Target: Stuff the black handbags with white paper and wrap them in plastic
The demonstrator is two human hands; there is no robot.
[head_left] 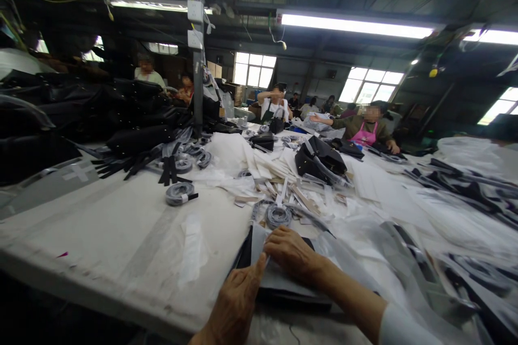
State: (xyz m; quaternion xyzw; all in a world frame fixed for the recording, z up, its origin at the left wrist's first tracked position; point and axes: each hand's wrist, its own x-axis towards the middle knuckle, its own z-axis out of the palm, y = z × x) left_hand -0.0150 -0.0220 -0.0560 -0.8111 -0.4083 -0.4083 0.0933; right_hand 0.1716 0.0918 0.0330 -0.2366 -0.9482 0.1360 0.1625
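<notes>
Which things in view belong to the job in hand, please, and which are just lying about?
Seemingly in the job:
pale sheet under right hand
flat black bag beneath the sheet

Seemingly lying about:
grey coil to the left
black strips
paper strips
handbag farther back

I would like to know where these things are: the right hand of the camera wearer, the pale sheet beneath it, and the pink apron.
Right hand (290, 252): head view, back of the hand.
Pale sheet (279, 280): head view, uncovered surface.
Pink apron (364, 135): head view, front.
</notes>
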